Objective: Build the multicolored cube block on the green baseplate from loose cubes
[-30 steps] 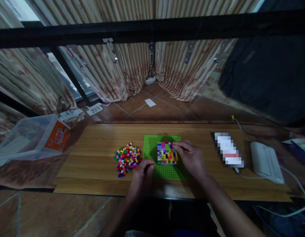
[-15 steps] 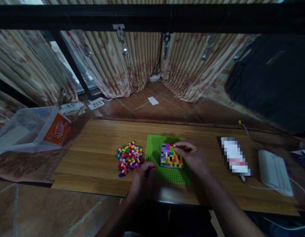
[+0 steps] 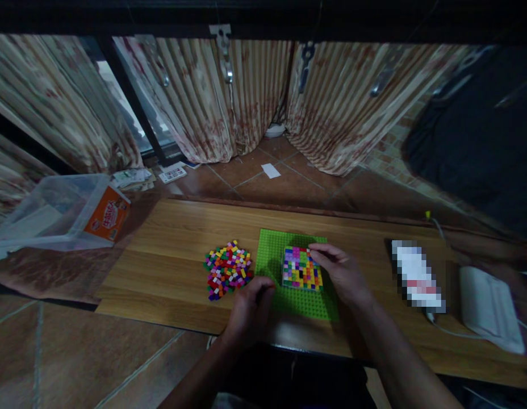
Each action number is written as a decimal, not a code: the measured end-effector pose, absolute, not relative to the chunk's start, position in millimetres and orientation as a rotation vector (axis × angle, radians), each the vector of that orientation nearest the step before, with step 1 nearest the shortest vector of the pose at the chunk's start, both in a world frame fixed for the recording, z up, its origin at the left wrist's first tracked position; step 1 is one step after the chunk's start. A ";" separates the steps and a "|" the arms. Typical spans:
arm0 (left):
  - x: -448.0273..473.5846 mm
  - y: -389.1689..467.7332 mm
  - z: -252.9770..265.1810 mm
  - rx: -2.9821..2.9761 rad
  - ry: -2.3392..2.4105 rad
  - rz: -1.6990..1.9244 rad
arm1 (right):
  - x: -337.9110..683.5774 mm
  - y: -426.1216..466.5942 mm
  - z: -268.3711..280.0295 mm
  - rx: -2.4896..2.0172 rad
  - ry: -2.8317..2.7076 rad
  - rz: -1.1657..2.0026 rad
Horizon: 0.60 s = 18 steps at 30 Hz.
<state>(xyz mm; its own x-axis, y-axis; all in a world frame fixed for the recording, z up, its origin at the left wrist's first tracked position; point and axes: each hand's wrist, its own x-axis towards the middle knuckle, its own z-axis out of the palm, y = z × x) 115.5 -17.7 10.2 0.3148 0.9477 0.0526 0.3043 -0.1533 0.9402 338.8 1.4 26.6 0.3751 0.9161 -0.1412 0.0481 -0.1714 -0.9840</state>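
A square build of many-coloured small building bricks (image 3: 302,269) sits on a green studded baseplate (image 3: 270,250). My right hand (image 3: 342,272) reaches in from the right, thumb and forefinger closed together at the build's far right corner. Whatever lies between those fingertips is too small to make out. My left hand (image 3: 251,307) is closed in a pinch over the baseplate's left edge, with a tiny reddish-orange brick just showing at the fingertips. Left of the baseplate, a loose pile of mixed-colour bricks (image 3: 228,270) lies on the wooden table (image 3: 170,255).
A phone with a blurred screen (image 3: 419,275) lies at the right with a cable plugged in, beside a white box-like device (image 3: 487,309). A clear plastic bin (image 3: 63,210) with an orange label stands left of the table. Curtains (image 3: 204,108) hang beyond.
The view has shifted slightly, so the scene sits a little further right. Both hands keep nearly the same places, the right at the build's corner and the left pinched by the baseplate.
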 end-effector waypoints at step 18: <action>116.3 -18.5 9.1 1.606 1.153 0.856 | 336.1 7.4 30.3 -1.582 -0.928 1.014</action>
<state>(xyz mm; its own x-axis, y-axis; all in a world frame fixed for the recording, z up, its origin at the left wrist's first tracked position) 116.3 -18.5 9.1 0.3114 0.9502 0.0127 0.2871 -0.1068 0.9519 336.1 7.4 30.3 0.3541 0.9205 -0.1653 0.0830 -0.2070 -0.9748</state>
